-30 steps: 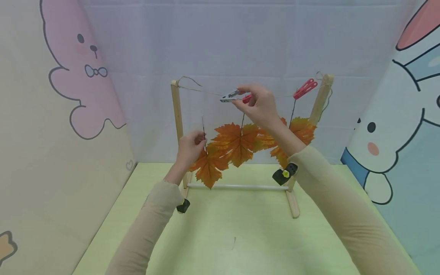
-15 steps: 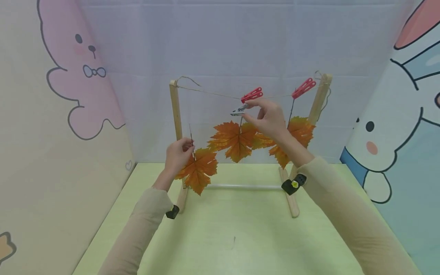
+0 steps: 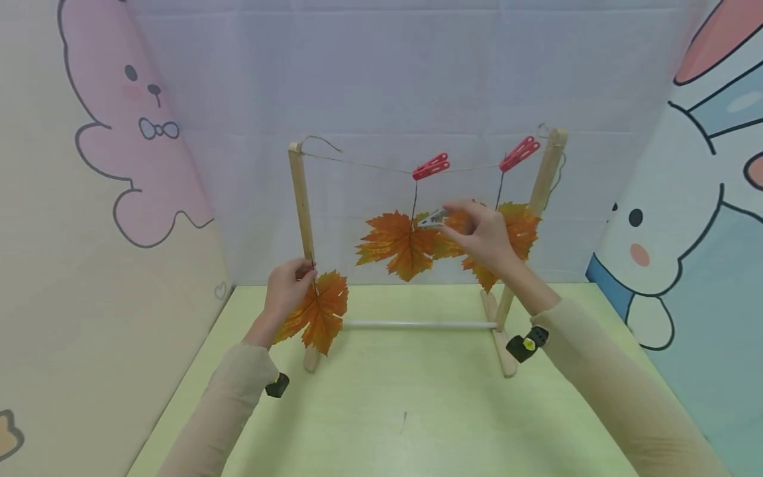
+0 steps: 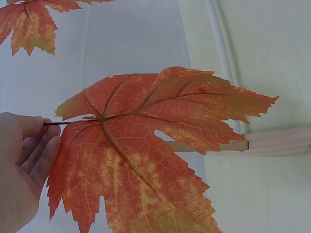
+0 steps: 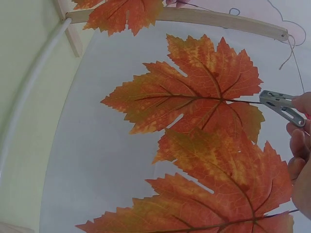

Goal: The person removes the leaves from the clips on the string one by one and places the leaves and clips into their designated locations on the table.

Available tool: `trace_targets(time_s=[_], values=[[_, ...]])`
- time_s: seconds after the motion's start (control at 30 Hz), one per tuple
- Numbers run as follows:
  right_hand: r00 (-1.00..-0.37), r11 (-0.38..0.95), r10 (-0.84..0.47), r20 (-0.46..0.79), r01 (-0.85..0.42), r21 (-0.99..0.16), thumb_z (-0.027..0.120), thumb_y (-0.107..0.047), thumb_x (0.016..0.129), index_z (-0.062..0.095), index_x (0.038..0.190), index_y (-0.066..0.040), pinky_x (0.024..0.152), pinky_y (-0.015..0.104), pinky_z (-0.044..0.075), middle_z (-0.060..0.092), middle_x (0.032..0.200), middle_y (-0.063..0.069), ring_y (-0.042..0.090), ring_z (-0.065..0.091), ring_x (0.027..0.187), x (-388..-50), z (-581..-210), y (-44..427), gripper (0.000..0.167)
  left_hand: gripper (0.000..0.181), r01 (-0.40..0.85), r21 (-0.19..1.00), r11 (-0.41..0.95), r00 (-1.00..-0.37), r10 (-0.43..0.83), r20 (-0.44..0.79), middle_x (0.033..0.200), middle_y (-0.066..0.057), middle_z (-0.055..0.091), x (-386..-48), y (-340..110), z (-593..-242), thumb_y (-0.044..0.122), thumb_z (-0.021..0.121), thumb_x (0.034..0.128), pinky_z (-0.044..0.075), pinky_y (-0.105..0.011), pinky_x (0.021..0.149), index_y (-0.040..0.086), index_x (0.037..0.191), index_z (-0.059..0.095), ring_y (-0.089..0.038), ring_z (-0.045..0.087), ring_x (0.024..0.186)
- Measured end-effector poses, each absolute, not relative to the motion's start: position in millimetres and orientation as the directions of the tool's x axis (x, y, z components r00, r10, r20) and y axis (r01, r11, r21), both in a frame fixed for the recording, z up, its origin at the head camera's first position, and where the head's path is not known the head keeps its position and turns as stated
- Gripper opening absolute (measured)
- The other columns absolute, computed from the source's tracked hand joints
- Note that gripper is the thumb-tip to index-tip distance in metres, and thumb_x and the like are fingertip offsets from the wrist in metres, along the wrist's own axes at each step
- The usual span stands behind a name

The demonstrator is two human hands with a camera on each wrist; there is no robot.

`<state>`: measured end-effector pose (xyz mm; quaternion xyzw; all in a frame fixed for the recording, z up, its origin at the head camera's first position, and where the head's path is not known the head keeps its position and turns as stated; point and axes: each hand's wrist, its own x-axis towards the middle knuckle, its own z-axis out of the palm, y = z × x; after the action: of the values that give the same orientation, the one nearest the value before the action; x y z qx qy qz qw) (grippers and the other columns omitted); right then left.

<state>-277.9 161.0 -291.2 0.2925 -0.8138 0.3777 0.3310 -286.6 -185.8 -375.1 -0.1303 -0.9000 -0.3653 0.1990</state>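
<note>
My left hand (image 3: 287, 288) pinches the dark stem of an orange artificial maple leaf (image 3: 324, 308) in front of the frame's left post. The left wrist view shows this leaf (image 4: 141, 116) spread out below the fingertips. Between thumb and fingers, my right hand (image 3: 484, 237) holds a silver metal clothespin (image 3: 433, 218), below the string and in front of the hanging leaves. Two red clothespins, a middle one (image 3: 430, 167) and a right one (image 3: 519, 154), grip the twine (image 3: 357, 163). Under them hang a middle maple leaf (image 3: 396, 245) and a right maple leaf (image 3: 521, 232), the latter partly hidden by my right hand.
Wooden posts, left (image 3: 301, 205) and right (image 3: 547, 172), carry the twine. A white rod (image 3: 417, 324) joins them low down, above the pale green table (image 3: 369, 411). Cartoon-printed walls stand on both sides, and a white cloth (image 3: 381, 79) hangs behind.
My left hand has moved left and down with its leaf, away from the middle leaf. My right hand has come down from the twine with the metal clothespin, uncovering the middle red clothespin.
</note>
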Motion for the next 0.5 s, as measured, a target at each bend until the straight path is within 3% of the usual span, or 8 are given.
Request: trace_targets(time_s=[0.1, 0.33, 0.5], values=[[-0.632, 0.553, -0.215, 0.744, -0.707, -0.441, 0.073, -0.004, 0.074, 0.065, 0.105, 0.001, 0.040, 0.017, 0.028, 0.057, 0.064, 0.009, -0.001, 0.031, 0.042, -276.2, -299.7, 166.3, 0.033, 0.014, 0.375, 0.593, 0.713, -0.889, 0.094, 0.449, 0.087, -0.016, 0.067, -286.0, -191.3, -378.7, 0.004, 0.062, 0.0846, 0.052, -0.040, 0.069, -0.004, 0.095, 0.066, -0.027, 0.063, 0.078], [-0.694, 0.534, -0.190, 0.694, -0.667, -0.520, 0.071, -0.003, 0.076, 0.064, 0.107, 0.001, 0.037, 0.019, 0.028, 0.056, 0.065, 0.008, 0.001, 0.033, 0.040, -267.5, -317.0, 178.4, 0.032, 0.015, 0.352, 0.583, 0.733, -0.910, 0.121, 0.397, 0.086, -0.016, 0.067, -284.8, -203.4, -387.0, 0.004, 0.061, 0.0849, 0.052, -0.038, 0.064, -0.004, 0.097, 0.066, -0.025, 0.062, 0.075], [-0.718, 0.519, -0.168, 0.676, -0.647, -0.558, 0.070, 0.000, 0.076, 0.063, 0.106, 0.004, 0.037, 0.020, 0.028, 0.050, 0.052, 0.005, 0.002, 0.034, 0.039, -255.3, -323.2, 181.8, 0.030, 0.017, 0.356, 0.579, 0.734, -0.917, 0.153, 0.369, 0.089, -0.017, 0.067, -281.1, -211.0, -391.7, 0.003, 0.060, 0.0859, 0.052, -0.039, 0.067, -0.005, 0.100, 0.065, -0.028, 0.063, 0.078]])
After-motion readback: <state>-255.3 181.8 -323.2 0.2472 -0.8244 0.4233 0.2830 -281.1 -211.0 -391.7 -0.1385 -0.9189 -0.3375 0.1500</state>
